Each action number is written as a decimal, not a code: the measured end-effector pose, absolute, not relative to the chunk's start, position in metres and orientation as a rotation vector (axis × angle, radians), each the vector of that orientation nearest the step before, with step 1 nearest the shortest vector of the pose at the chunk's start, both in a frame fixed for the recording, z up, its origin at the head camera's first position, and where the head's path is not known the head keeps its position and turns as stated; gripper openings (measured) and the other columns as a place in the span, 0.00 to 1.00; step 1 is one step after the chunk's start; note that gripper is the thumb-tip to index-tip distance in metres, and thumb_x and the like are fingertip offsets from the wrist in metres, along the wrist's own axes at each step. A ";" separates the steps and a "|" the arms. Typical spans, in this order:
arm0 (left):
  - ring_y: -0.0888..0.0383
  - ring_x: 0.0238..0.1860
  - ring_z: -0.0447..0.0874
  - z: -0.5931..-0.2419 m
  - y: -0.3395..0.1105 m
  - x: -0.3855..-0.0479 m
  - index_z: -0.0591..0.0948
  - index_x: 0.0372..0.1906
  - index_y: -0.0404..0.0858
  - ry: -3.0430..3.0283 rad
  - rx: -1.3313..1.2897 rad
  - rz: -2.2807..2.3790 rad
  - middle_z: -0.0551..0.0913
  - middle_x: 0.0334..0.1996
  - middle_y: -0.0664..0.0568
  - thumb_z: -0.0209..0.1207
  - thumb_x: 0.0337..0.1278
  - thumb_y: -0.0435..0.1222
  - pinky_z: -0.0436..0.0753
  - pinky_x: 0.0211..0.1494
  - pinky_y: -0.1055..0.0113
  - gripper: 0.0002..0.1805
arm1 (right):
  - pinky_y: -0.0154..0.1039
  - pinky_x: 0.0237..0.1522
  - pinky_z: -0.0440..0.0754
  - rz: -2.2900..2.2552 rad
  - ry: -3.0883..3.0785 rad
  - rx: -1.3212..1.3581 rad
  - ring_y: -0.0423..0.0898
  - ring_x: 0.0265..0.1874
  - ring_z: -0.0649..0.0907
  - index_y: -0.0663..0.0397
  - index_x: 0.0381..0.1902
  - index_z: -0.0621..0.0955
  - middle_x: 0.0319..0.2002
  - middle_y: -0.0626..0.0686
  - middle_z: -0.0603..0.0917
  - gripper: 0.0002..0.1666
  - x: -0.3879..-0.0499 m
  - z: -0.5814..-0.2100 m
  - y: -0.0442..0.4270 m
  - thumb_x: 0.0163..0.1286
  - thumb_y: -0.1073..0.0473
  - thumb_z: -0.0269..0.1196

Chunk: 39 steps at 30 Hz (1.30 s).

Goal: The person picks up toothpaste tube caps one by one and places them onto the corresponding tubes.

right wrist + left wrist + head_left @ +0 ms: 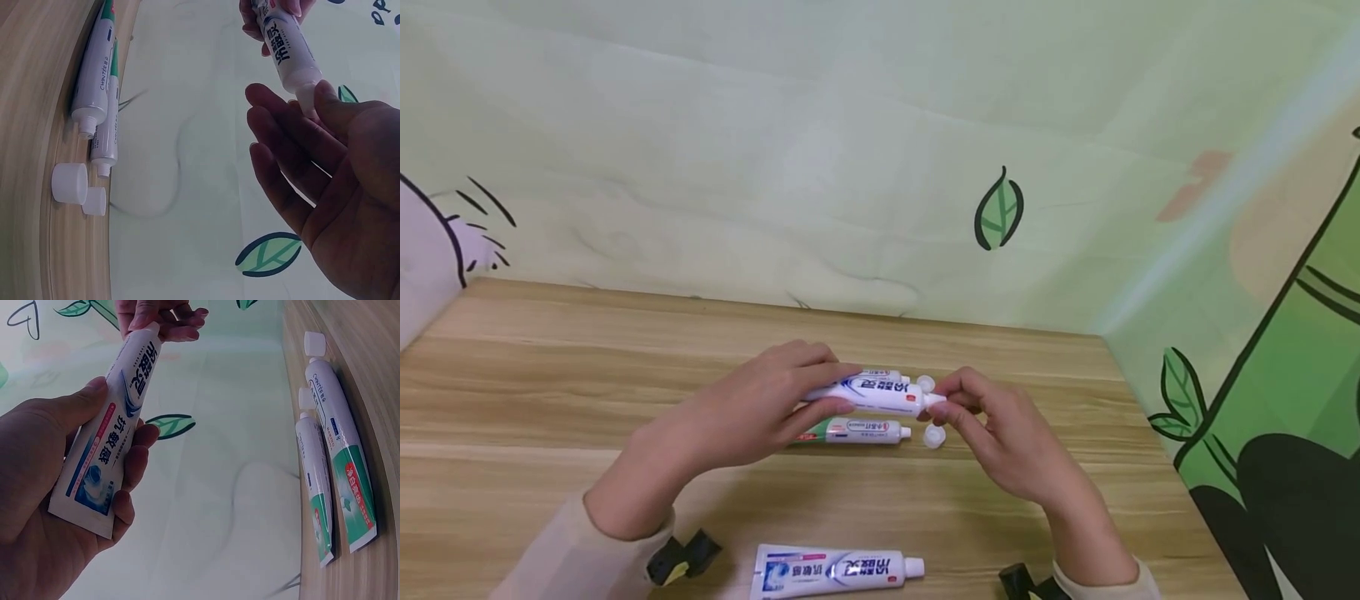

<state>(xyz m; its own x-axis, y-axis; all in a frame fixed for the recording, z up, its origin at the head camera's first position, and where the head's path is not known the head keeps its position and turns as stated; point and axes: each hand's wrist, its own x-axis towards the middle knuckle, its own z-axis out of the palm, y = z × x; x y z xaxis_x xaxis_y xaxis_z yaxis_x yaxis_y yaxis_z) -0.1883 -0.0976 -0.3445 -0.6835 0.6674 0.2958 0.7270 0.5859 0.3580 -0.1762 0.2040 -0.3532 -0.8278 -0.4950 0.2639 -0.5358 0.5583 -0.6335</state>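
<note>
A white and blue toothpaste tube is gripped in my left hand, thumb on one side and fingers on the other, raised above the table. My right hand pinches the white cap at the tube's end between thumb and fingertips. Beneath the hands lie two green and white toothpaste tubes, the nearer one and the farther one, both without caps. Two loose white caps, one larger and one smaller, stand beside their nozzles.
Another white and blue toothpaste tube, its cap on, lies close to the front of the wooden table. A pale green printed backdrop rises behind the table and along its right side.
</note>
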 end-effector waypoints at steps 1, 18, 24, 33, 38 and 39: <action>0.61 0.46 0.78 -0.344 -0.097 -0.189 0.81 0.67 0.40 -2.676 -1.186 -0.696 0.83 0.49 0.55 0.58 0.76 0.49 0.83 0.52 0.61 0.25 | 0.35 0.35 0.81 1.138 -2.723 0.906 0.35 0.33 0.86 0.50 0.46 0.82 0.36 0.43 0.90 0.04 -0.176 -0.353 0.204 0.78 0.60 0.60; 0.61 0.44 0.78 -0.343 -0.094 -0.192 0.82 0.65 0.39 -2.610 -1.208 -0.697 0.83 0.46 0.54 0.59 0.76 0.47 0.82 0.51 0.61 0.23 | 0.37 0.40 0.87 1.172 -2.731 0.918 0.35 0.32 0.87 0.52 0.42 0.81 0.31 0.44 0.88 0.12 -0.179 -0.352 0.203 0.83 0.59 0.52; 0.61 0.45 0.77 -0.341 -0.094 -0.191 0.81 0.66 0.40 -2.628 -1.204 -0.712 0.83 0.47 0.55 0.59 0.76 0.47 0.82 0.51 0.62 0.23 | 0.38 0.41 0.89 1.202 -2.749 0.903 0.36 0.31 0.86 0.52 0.42 0.82 0.28 0.46 0.85 0.14 -0.180 -0.352 0.203 0.85 0.59 0.50; 0.60 0.48 0.79 -0.341 -0.098 -0.191 0.81 0.66 0.40 -2.628 -1.179 -0.762 0.84 0.50 0.53 0.59 0.76 0.46 0.83 0.53 0.59 0.23 | 0.38 0.41 0.86 1.236 -2.740 0.820 0.38 0.35 0.86 0.50 0.54 0.80 0.37 0.46 0.88 0.09 -0.179 -0.350 0.207 0.80 0.58 0.59; 0.61 0.46 0.78 -0.341 -0.101 -0.191 0.81 0.66 0.40 -2.638 -1.154 -0.785 0.84 0.49 0.54 0.61 0.74 0.46 0.83 0.50 0.62 0.23 | 0.37 0.38 0.87 1.183 -2.593 0.847 0.39 0.35 0.85 0.51 0.54 0.80 0.40 0.46 0.87 0.20 -0.178 -0.350 0.206 0.66 0.64 0.73; 0.62 0.46 0.78 -0.340 -0.101 -0.191 0.81 0.66 0.40 -2.638 -1.158 -0.784 0.83 0.49 0.55 0.61 0.74 0.46 0.83 0.50 0.63 0.23 | 0.37 0.38 0.87 1.165 -2.565 0.853 0.39 0.35 0.85 0.51 0.52 0.81 0.41 0.46 0.88 0.19 -0.178 -0.350 0.206 0.65 0.65 0.73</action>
